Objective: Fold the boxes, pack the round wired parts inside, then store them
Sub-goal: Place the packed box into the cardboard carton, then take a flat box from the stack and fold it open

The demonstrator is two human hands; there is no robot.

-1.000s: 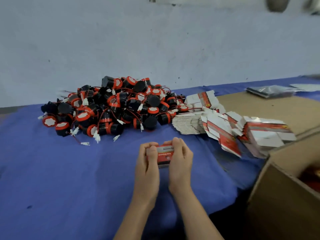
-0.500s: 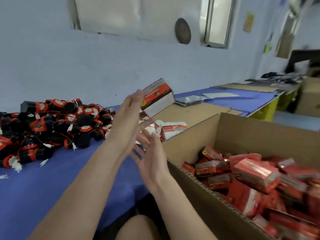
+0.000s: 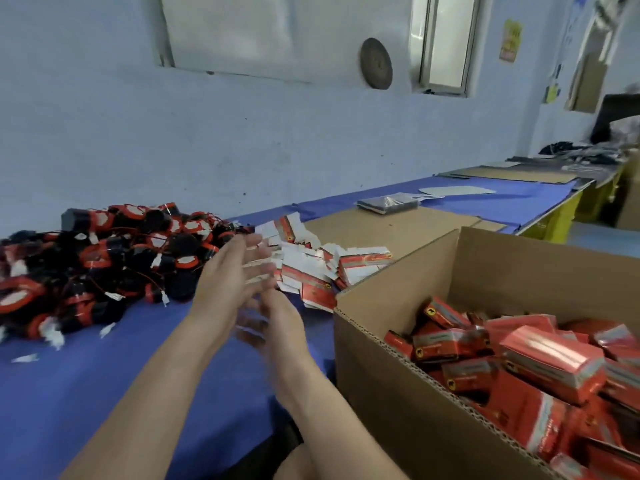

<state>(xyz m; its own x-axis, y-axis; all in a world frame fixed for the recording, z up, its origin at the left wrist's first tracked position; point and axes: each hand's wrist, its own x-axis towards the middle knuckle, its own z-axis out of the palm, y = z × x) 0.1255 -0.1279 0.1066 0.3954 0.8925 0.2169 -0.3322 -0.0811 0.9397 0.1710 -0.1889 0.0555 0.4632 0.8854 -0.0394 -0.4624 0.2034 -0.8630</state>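
Since only the head camera looks on, everything is read from that one view. Both hands hover low over the blue worktop (image 3: 86,393), close together near its front edge. The left hand (image 3: 235,271) is released, fingers straight and spread, holding nothing. The right hand (image 3: 277,320) sits just beside and below it. It is smeared by motion, but it looks loose and empty too.

From the hands, the round wired parts (image 3: 104,258) lie at about ten o'clock, a black-and-red heap with thin leads and white plugs trailing onto the cloth. The flat boxes (image 3: 311,271) lie at about one o'clock, a slumped fan of white-and-red blanks that runs roughly crosswise, nine towards three, ending against the carton (image 3: 398,393). That carton stands open at three o'clock beside the worktop edge, and packed boxes (image 3: 550,358) lie jumbled inside it.

With both hands empty, the step in hand is probably fetching a fresh blank to fold. That move turns on the left hand. It is the nearer one, and its fingertips (image 3: 258,259) point at the near end of the fan. Blur hides whether they touch it. The blanks overlap loosely, so lifting a single one may drag its neighbours along.

Further off at one o'clock, a cardboard sheet (image 3: 388,226) covers part of the worktop, with a dark packet (image 3: 388,203) on its far edge.
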